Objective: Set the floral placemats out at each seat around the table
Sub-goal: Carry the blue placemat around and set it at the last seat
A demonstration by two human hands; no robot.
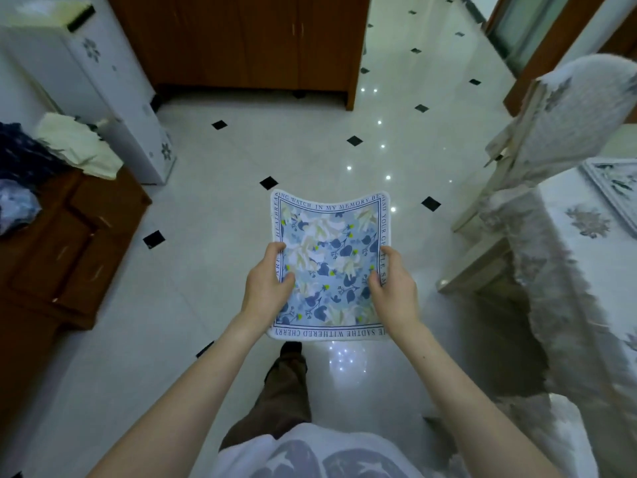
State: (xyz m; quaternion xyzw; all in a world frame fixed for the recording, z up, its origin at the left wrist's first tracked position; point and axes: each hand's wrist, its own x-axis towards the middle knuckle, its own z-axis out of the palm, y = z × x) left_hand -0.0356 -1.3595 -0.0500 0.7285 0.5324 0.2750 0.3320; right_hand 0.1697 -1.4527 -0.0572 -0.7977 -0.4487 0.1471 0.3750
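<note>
Head cam: I hold one floral placemat [331,263] out in front of me, above the tiled floor [213,215], not on the desk. My left hand [267,284] pinches its left edge, thumb on top, fingers under. My right hand [393,288] is clamped on the right edge the same way. The mat sags a bit in the middle, far corners curl up; blue flowers, text round the border. The desk [586,243] w/ a lacy cloth sits at right, well apart from the mat. Another placemat [617,188] lies on it at the frame edge. A covered chair [565,112] stands just beside the desk. Wood cabinet [241,43] ahead.
</note>
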